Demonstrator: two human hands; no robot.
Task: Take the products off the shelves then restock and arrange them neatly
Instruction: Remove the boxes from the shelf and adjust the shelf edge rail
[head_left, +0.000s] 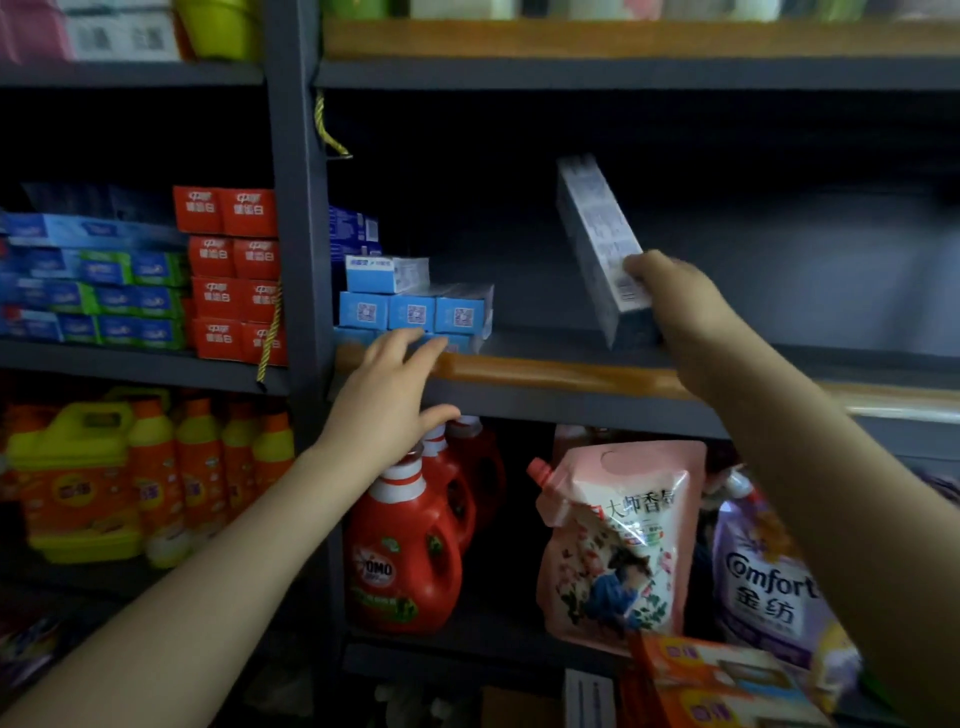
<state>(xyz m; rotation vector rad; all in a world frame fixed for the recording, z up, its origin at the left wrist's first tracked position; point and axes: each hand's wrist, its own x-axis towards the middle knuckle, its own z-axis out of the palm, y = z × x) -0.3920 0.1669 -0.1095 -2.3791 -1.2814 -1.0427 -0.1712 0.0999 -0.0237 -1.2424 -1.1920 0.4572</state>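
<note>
On the middle shelf (571, 358), your right hand (675, 312) held a long grey-white box (597, 244) tilted on its near end, fingers curled round its lower part, likely so it could slide either way over the wooden lip. Just left, small blue boxes (415, 306) sat stacked against the upright. Your left hand (387, 400) reached toward them with its grip spread and loose, fingertips at the lip below the stack, holding nothing. Red bottles (410, 540) stood underneath.
</note>
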